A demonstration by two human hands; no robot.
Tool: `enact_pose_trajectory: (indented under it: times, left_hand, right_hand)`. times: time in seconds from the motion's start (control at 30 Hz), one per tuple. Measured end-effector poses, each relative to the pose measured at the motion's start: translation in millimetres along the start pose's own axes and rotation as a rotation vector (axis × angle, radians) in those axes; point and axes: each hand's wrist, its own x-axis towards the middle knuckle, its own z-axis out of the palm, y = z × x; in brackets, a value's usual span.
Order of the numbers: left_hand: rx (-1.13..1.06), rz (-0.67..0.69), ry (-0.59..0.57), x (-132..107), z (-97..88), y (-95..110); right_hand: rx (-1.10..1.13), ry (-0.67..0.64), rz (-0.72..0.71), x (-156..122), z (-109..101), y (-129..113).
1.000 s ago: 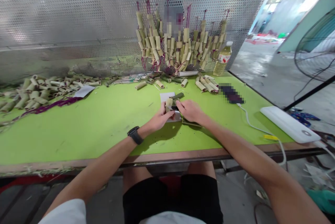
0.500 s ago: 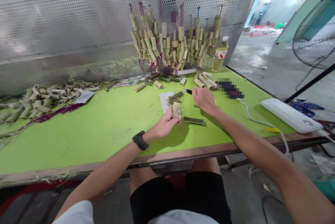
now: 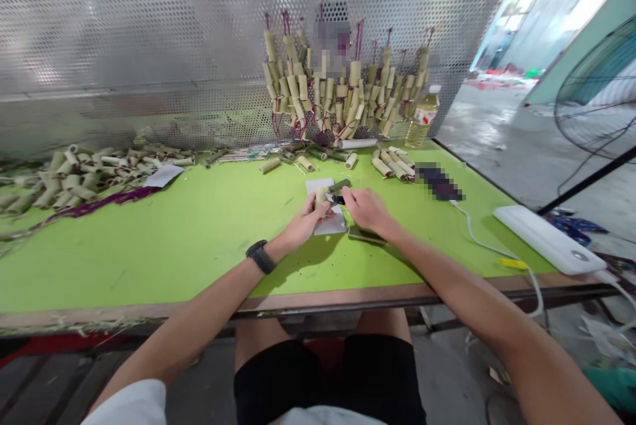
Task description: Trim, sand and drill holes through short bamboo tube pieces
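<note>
I am watching the left hand's (image 3: 302, 225) fingers wrapping round a short bamboo tube (image 3: 322, 194) above a white sheet (image 3: 330, 228), hiding its lower part. The right hand's (image 3: 366, 209) fingers are gripping a black tool (image 3: 338, 200) beside the tube; I am not making out whether its tip is touching. Blocky blur is covering a dark thing (image 3: 440, 182) at right, and the frame is cutting off the fan (image 3: 599, 81). The bottle (image 3: 422, 119) is showing a red-and-white label, too small for reading. Open table (image 3: 199, 233) is stretching left toward the near edge.
</note>
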Motion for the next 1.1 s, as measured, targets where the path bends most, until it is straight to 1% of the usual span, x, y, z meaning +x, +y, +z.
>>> enact_pose_trajectory:
  times: [0.13, 0.27, 0.4, 0.53, 0.63, 0.77, 0.97, 1.1]
  left_hand:
    - [0.151, 0.037, -0.002, -1.7, 1.4, 2.2]
    - [0.251, 0.059, -0.006, -4.8, 6.5, 5.3]
    - [0.332, 0.119, 0.026, -7.7, 10.6, 7.4]
    - [0.421, 0.125, 0.064, -9.1, 10.9, 8.1]
    - [0.467, 0.156, 0.095, -9.3, 10.4, 8.0]
    - [0.433, 0.174, 0.071, -9.6, 10.6, 7.8]
    - [0.294, 0.115, -0.013, -8.3, 6.5, 6.3]
    - [0.211, 0.069, 0.001, -2.9, 2.0, 0.6]
  right_hand:
    - [-0.041, -0.015, -0.041, -1.9, 0.8, -3.7]
    - [-0.082, -0.026, -0.033, -5.6, -2.2, -11.7]
    - [-0.09, -0.035, -0.046, -6.2, -0.1, -12.3]
    - [-0.085, -0.036, -0.061, -6.2, 1.8, -10.6]
    - [-0.087, -0.044, -0.059, -7.0, 0.3, -11.8]
    - [-0.094, -0.03, -0.049, -6.7, -0.9, -11.9]
    - [-0.091, -0.01, -0.037, -1.6, 4.8, -1.9]
    - [-0.055, -0.041, -0.026, -0.2, 5.2, 0.7]
